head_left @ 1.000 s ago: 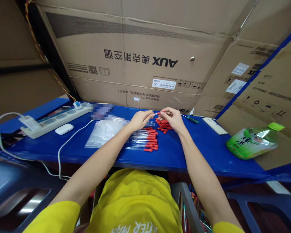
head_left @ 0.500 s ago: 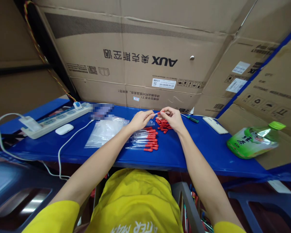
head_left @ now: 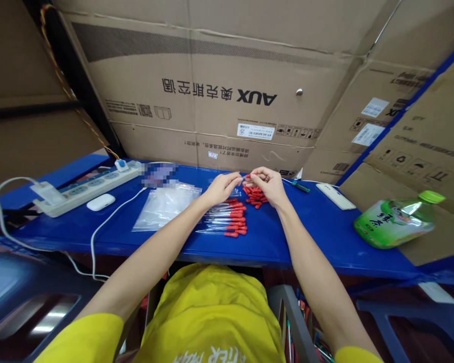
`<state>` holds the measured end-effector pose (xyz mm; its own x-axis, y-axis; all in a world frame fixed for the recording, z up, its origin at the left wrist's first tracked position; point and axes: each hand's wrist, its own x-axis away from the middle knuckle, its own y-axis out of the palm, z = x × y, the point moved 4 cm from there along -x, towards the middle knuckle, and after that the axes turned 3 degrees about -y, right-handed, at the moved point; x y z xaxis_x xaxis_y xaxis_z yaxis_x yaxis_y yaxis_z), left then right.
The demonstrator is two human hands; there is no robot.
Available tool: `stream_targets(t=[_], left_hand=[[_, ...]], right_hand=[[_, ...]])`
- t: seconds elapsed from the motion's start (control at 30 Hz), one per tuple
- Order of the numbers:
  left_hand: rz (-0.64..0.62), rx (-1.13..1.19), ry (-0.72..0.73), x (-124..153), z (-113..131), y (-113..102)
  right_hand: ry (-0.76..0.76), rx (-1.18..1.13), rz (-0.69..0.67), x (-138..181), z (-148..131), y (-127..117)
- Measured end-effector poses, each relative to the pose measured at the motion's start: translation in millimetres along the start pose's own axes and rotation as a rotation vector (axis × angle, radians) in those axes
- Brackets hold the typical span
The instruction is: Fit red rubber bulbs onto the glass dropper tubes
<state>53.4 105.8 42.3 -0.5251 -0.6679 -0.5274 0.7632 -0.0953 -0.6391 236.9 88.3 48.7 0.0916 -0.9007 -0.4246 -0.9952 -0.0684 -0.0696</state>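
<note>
Over the blue table, my left hand (head_left: pixel 221 187) is closed on a thin glass dropper tube (head_left: pixel 244 178), mostly hidden by the fingers. Facing it, my right hand (head_left: pixel 268 185) pinches a red rubber bulb (head_left: pixel 250 176) at the tube's end; whether the two are joined I cannot tell. Beneath the right hand is a pile of loose red bulbs (head_left: pixel 254 196). Bare glass tubes (head_left: pixel 235 192) lie beside the left hand. Closer to me, several droppers with red bulbs (head_left: pixel 230 222) lie in a row, bulbs pointing right.
Clear plastic bags (head_left: pixel 164 206) lie left of the droppers. A power strip (head_left: pixel 93 185), white earbud case (head_left: pixel 100 201) and cable are farther left. On the right are a green-handled screwdriver (head_left: pixel 301 187), a white phone (head_left: pixel 335 195) and a green tea bottle (head_left: pixel 391 222). Cardboard (head_left: pixel 212 60) stands behind.
Both hands stay almost in place. The tube and bulb between them have shifted slightly, with less of the tube showing now.
</note>
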Motion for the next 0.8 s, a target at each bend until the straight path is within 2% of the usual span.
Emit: stream_targets(t=[0.47,0.67,0.8], left_hand=[[-0.009,-0.018,0.022,2.0,1.2,0.9],[-0.019,-0.130,0.022,2.8,-1.9,0.3],[0.040,-0.227,0.003,2.2,-8.2,-3.2]], right_hand=[[0.002,0.008,-0.023,1.0,-1.4,-1.5],[-0.002,0.032,-0.052,-0.5,1.5,-3.0],[-0.024,0.077,-0.064,-3.5,4.7,-4.8]])
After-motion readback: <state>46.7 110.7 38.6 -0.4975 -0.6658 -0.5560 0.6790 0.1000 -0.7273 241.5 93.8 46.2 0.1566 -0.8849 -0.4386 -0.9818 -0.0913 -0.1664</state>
